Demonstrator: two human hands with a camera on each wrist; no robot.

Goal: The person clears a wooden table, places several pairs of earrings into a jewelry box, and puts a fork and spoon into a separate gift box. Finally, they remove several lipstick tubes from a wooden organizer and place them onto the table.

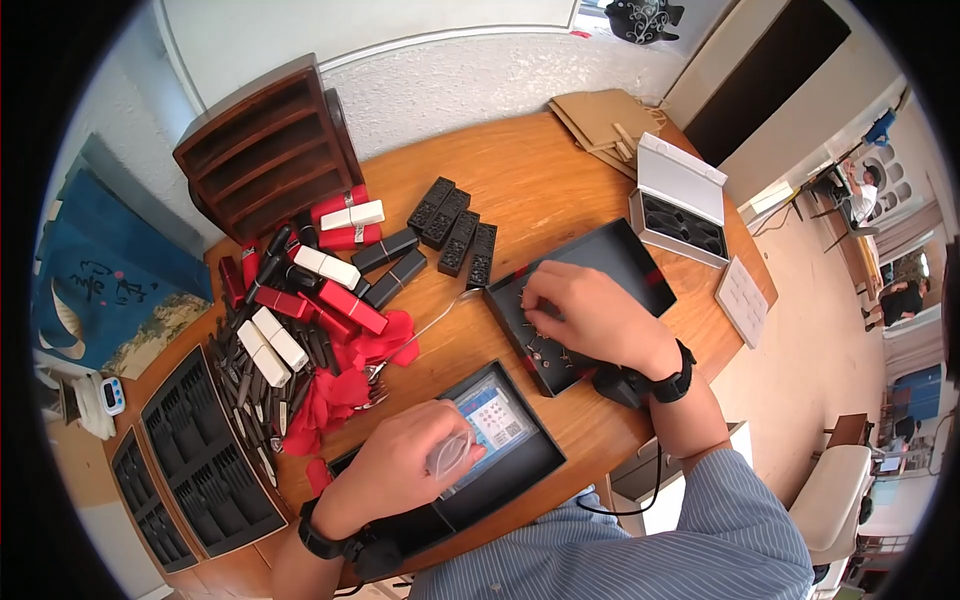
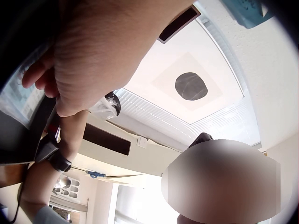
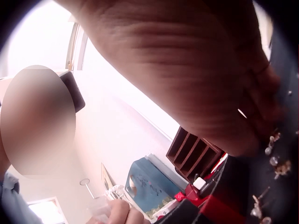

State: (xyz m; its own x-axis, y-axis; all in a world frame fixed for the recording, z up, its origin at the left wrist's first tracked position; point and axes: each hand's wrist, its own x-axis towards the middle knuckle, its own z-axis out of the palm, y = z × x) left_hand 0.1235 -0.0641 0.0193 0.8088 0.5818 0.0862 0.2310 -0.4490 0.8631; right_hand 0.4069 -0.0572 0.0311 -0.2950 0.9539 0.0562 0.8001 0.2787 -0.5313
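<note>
Shared workroom or small workshop, by the look of it: you sit at a wooden table (image 1: 510, 165) crowded with piled cases (image 1: 328, 266), a black tray (image 1: 622, 258) of pearly trinkets (image 3: 281, 168), cardboard sheets (image 1: 592, 108), other people (image 1: 864, 203) farther back.

Head view: from above, facing forward and down across the wooden table (image 1: 530, 175). Wrist views: very near, tilted upward; left hand (image 2: 100, 56) at 11 o'clock, right hand (image 3: 187, 74) at 1. Head and right-wrist views share the brown rack (image 1: 262, 145).
</note>
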